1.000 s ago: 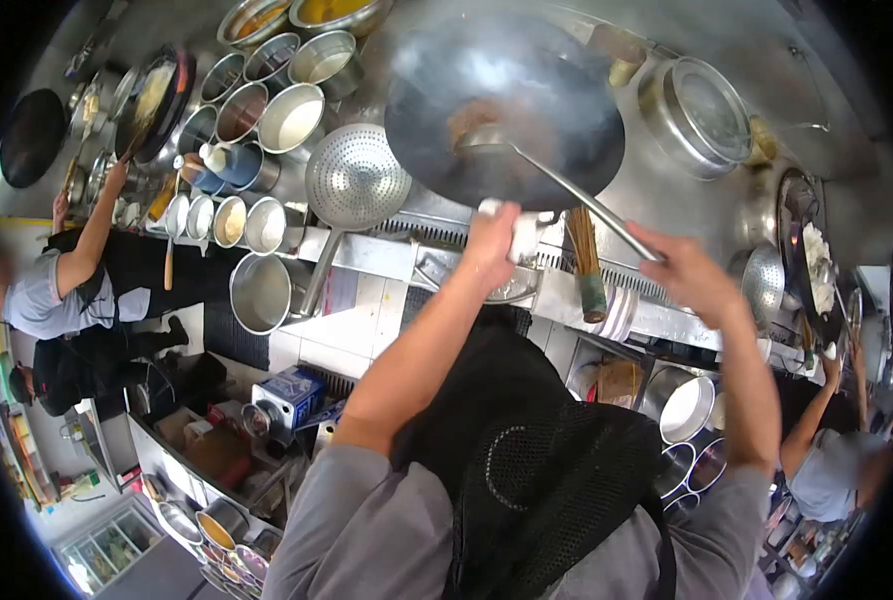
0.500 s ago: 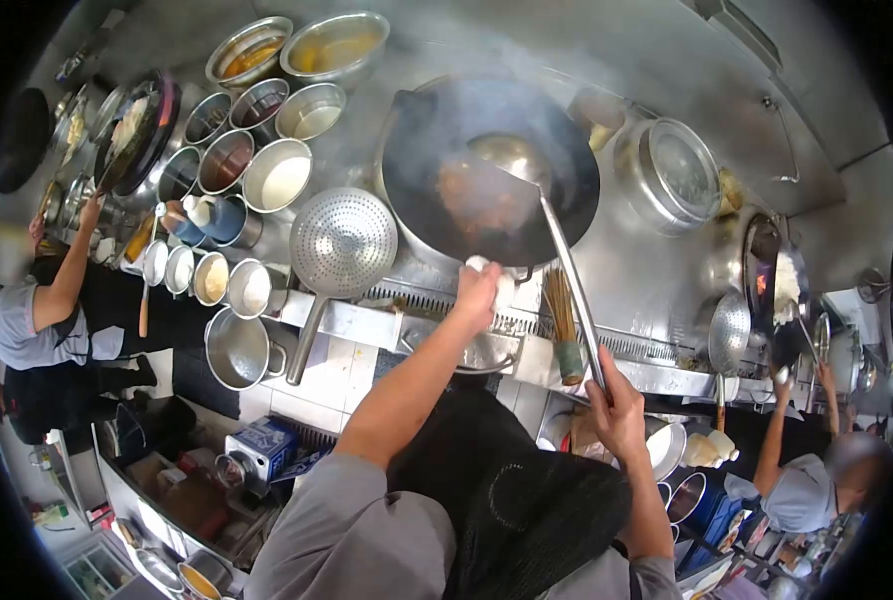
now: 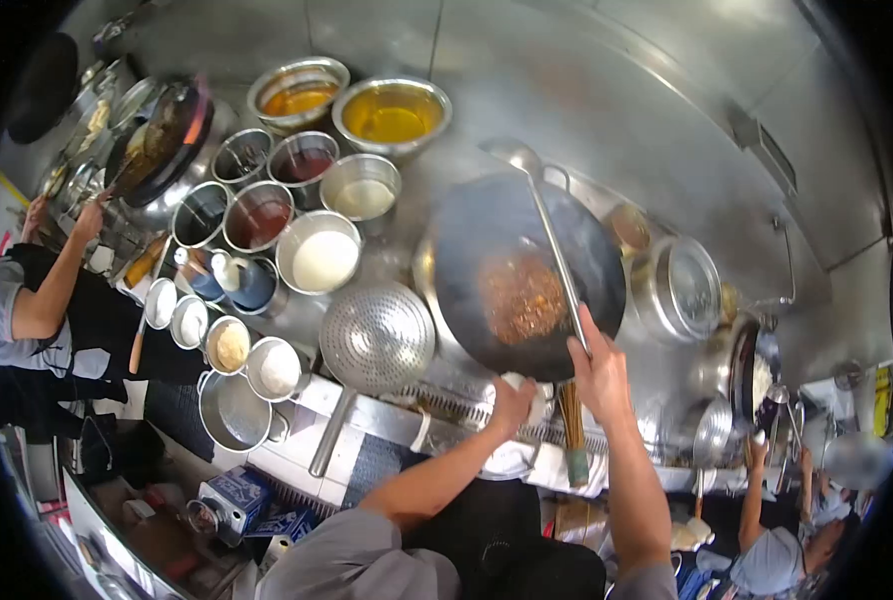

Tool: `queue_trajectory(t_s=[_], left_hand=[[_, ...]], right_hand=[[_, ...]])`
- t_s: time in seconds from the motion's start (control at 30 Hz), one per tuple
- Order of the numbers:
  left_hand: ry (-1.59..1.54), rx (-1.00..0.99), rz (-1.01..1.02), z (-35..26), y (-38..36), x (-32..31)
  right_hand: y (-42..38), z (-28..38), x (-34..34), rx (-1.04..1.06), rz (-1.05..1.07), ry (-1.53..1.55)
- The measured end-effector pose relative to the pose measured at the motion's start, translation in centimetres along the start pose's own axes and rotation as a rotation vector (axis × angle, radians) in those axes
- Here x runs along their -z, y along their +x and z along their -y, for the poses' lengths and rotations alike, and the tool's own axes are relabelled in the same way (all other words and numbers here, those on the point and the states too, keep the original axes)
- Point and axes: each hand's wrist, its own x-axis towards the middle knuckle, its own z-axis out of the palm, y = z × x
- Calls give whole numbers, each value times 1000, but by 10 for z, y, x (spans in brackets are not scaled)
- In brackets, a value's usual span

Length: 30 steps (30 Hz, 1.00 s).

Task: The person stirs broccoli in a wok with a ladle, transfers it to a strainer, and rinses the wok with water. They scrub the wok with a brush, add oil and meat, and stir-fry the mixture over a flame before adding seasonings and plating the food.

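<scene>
While the left hand is closed around the cloth-wrapped handle at the near rim of the wok, the right hand grips the long shaft of the ladle, whose bowl pokes up past the wok's far rim. The wok sits tipped over the burner on the steel tabletop, with a patch of browned food lying in its hollow under the shaft. By the look of it the wok is heavy, stiff and hot, so the padded handle is the only sensible place to take it; bare metal anywhere else would likely burn. The ladle appears rigid and light for its length, best held low on the shaft, well clear of the heat, though a greasy shaft could slip. Just left of the wok a perforated skimmer rests with its handle pointing toward the person, and beyond it stand round metal pots of sauces and liquids. A bundle of bamboo sticks hangs at the counter edge between the two forearms. Other people work at either side, one at a second wok on the far left
</scene>
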Motion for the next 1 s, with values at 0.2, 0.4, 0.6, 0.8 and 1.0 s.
queue_trajectory(t_s=[0.2, 0.4, 0.6, 0.8, 1.0], left_hand=[[-125, 46, 64, -7, -7, 4], [-130, 65, 169, 32, 22, 16], [-162, 205, 270, 11, 21, 24], [-134, 100, 99, 50, 38, 13], [-189, 112, 37, 68, 30, 28]], right_hand=[[172, 83, -47, 58, 201, -195], [246, 105, -92, 181, 303, -413], [113, 49, -59, 19, 123, -124], [-79, -21, 20, -25, 55, -226], [-155, -42, 35, -180, 127, -163]])
